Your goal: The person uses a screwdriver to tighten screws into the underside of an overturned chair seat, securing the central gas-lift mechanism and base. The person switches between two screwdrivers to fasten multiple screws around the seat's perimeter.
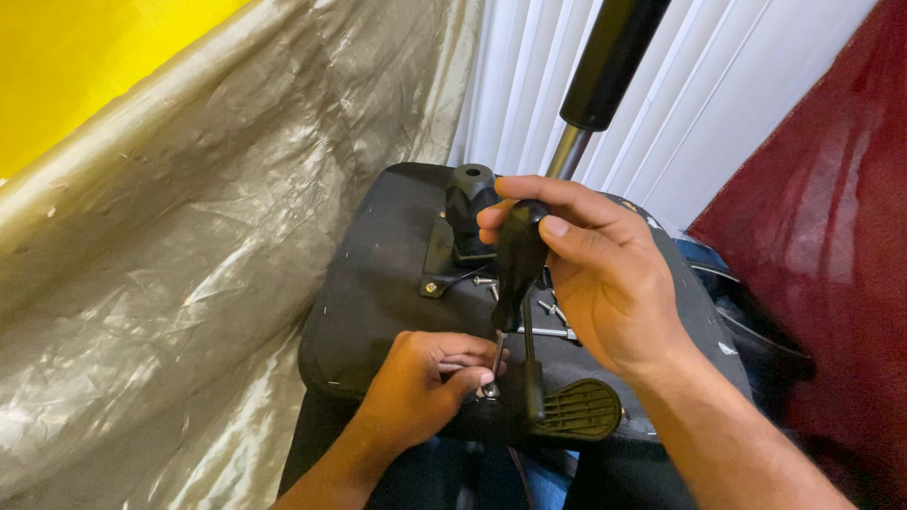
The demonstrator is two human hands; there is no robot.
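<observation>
- Right hand [605, 283] wrapped round the black handle of a screwdriver [518, 260], thumb laid across the top of the handle, fingers curled tight behind it
- Screwdriver held nearly upright, handle uppermost, thin metal shaft [497, 354] running down and slightly left out of the grip
- Left hand [425, 382] lower in the frame, fingertips [472, 373] pinched together round the lower end of the shaft, just where the tip meets the surface
- Tip itself hidden behind the left fingertips; cannot tell what sits under it
- Both hands over the underside of a black chair seat [368, 302], near its front edge
- Black lever paddle [581, 411] with a ribbed face just beside the left hand, on its right
- Black metal bracket [444, 250] with a knob further back on the seat, behind the handle
- Gas lift cylinder [605, 66] rising steeply behind the right hand
- Crinkled plastic sheet [170, 283] at the left, white vertical blinds [718, 94] at the back
</observation>
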